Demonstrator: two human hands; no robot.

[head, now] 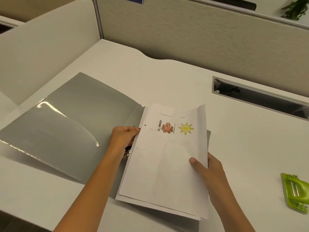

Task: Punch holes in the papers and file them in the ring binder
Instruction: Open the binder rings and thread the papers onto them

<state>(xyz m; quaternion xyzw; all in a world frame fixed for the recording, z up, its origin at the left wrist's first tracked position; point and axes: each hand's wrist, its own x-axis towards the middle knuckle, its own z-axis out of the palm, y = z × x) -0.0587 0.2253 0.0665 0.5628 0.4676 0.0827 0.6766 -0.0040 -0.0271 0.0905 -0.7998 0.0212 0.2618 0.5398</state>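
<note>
We see an open grey plastic ring binder (75, 118) lying flat on the white table (175, 77). A stack of white printed papers (167, 173) sits over the binder's right half. Its top sheet shows a coloured octopus and sun, with two punched holes along its left edge. The left grip (122, 138), a bare hand, curls round the stack's left edge just beside the metal rings (126, 154). The right grip (207, 169) pinches the right edge, thumb on top. A green hole punch (295, 192) lies well apart at the right.
</note>
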